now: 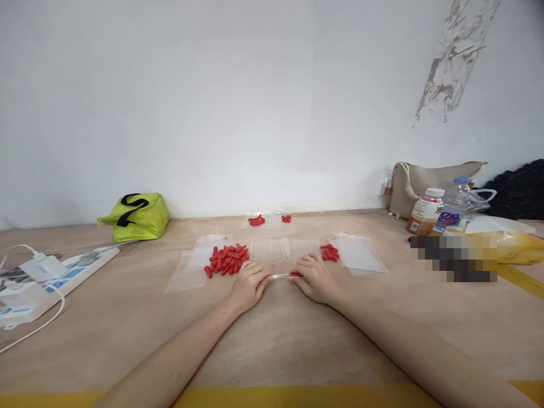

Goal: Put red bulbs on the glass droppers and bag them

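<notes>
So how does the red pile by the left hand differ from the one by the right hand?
The left pile of red bulbs is much larger; the right pile has far fewer pieces. The left pile lies left of the row of clear tubes, the right pile on its other side. Both hold red bulbs lying on the table.

White wall (238,113) stands beyond the right hand (315,280); peeled patch (454,65) high to its right. Brown surface (272,345) beneath.
</notes>
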Demonstrator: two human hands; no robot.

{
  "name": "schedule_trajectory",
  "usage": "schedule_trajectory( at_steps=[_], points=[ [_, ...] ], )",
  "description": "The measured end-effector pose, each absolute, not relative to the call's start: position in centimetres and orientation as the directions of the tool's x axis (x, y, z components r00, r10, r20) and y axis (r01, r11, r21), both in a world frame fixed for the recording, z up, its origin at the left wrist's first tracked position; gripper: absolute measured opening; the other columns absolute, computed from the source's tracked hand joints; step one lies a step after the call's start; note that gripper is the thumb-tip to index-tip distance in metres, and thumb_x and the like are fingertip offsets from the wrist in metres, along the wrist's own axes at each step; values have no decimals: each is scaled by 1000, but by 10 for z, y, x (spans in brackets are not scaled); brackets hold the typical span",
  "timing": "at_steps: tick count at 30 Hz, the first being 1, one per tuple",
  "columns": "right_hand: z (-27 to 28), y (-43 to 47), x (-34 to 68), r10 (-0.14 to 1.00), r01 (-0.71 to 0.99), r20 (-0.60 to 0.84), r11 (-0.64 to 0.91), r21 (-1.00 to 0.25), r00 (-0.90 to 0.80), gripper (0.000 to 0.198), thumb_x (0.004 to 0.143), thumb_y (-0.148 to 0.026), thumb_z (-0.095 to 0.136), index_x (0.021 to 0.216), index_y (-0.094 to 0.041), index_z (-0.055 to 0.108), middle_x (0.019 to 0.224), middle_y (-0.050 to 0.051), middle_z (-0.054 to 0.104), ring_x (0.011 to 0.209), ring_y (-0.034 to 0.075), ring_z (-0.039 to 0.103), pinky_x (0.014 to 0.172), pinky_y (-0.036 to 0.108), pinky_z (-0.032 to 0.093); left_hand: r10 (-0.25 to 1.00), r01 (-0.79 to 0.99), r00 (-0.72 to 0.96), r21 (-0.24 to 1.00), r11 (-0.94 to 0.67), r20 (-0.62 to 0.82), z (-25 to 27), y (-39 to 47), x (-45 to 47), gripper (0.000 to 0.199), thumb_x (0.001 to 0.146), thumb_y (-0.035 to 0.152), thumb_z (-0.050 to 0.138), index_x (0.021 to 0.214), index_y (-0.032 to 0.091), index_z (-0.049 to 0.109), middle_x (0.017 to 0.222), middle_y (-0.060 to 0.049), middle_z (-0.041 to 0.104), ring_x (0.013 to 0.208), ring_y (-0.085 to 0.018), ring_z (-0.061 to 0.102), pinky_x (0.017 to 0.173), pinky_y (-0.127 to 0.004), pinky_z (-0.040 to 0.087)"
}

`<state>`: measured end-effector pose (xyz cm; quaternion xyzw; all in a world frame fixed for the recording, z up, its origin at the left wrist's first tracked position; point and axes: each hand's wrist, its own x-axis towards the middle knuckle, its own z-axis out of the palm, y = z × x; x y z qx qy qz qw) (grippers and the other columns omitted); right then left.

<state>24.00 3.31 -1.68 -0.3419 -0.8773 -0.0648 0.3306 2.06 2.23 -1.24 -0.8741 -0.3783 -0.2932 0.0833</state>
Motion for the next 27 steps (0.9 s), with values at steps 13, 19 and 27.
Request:
schedule_trajectory(
  at_steps=[13,19,27],
  points=[
    [-16,33,237,517,574,596,811,-112,-614,15,82,-26,48,74,-16,57,69,2,61,72,14,51,77,33,26,565,657,579,74,-750,587,-15,24,22,22,88,23,41,80,17,61,67,-3,56,69,-16,49,75,-34,35],
    [-17,33,236,537,573,574,808,-139,-618,15,81,-26,49,73,-16,57,70,3,62,72,14,52,72,32,28,574,657,578,85,-749,580,-14,23,24,23,87,24,42,76,17,61,65,-3,57,67,-16,50,74,-34,35],
    [-11,36,234,849,232,471,521,-821,-238,25,69,-35,62,87,-19,56,81,3,63,75,15,57,71,30,42,672,704,435,238,-669,599,-4,11,33,23,87,24,41,76,19,60,72,0,63,70,-14,54,82,-35,31]
  ],
)
